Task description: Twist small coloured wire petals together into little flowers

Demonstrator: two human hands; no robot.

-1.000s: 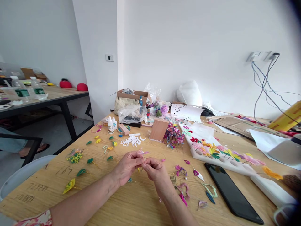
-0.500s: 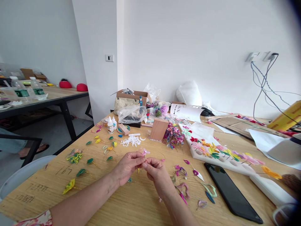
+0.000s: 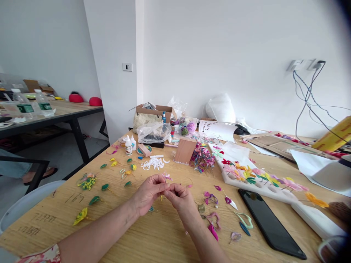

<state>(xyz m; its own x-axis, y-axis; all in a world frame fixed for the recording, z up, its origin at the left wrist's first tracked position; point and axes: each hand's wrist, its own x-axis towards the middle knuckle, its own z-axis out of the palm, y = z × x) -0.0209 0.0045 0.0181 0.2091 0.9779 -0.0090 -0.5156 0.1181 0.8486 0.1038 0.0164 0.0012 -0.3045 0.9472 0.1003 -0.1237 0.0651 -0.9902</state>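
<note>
Just above the table, a small pale pink flower (image 3: 166,176) rises from between the fingertips of my left hand (image 3: 150,193), which is closed in a pinch. My right hand (image 3: 181,197) meets it from the other side, thumb and forefinger pinched together right below the flower; its stem is too small and covered to make out. Beneath and around my wrists lie loose petals and leaf shapes: a magenta petal (image 3: 212,232), a looped pink piece (image 3: 214,220) and a green leaf (image 3: 127,184) on a thin wire.
White foam strips (image 3: 255,186) with several colourful flowers stuck in them run along the right, beside a black phone (image 3: 271,223). A wooden block (image 3: 184,150), white cut pieces (image 3: 153,163) and glue bottles (image 3: 128,147) stand or lie farther back.
The flower has tilted and shifted slightly left between my fingers. My right fingertips have turned a little; both hands stay close together in nearly the same place.
</note>
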